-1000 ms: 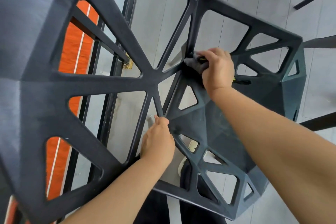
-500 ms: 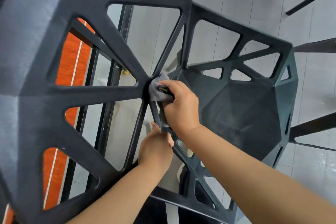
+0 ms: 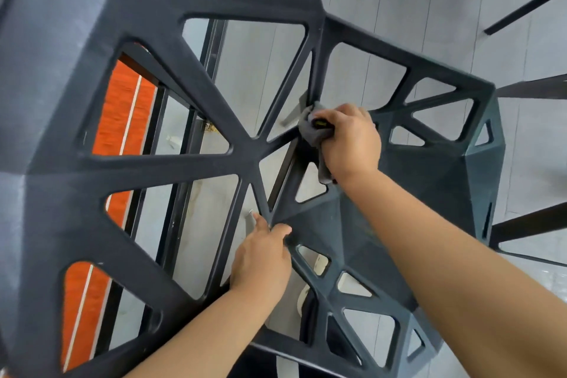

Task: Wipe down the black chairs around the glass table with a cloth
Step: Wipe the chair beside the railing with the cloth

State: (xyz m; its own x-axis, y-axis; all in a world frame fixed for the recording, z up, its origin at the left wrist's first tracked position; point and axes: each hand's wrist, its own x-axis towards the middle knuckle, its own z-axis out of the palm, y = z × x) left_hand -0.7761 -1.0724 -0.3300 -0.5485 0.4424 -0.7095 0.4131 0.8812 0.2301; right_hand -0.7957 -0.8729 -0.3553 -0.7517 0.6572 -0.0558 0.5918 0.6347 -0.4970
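Up and rightward along the backrest strut goes the right grip (image 3: 349, 138), fingers bunched round the grey cloth (image 3: 311, 129), pressing it into a joint of the black chair (image 3: 429, 181). Its partner, the left grip (image 3: 260, 258), clasps a lower strut, apparently steadying the frame.

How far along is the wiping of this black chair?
Done: no wiped part can be told apart by sight. In hand: the right hand grips the cloth against a strut of the chair, where back meets seat; the left hand holds the chair. Left: probably the seat, the outer struts and any other chairs.
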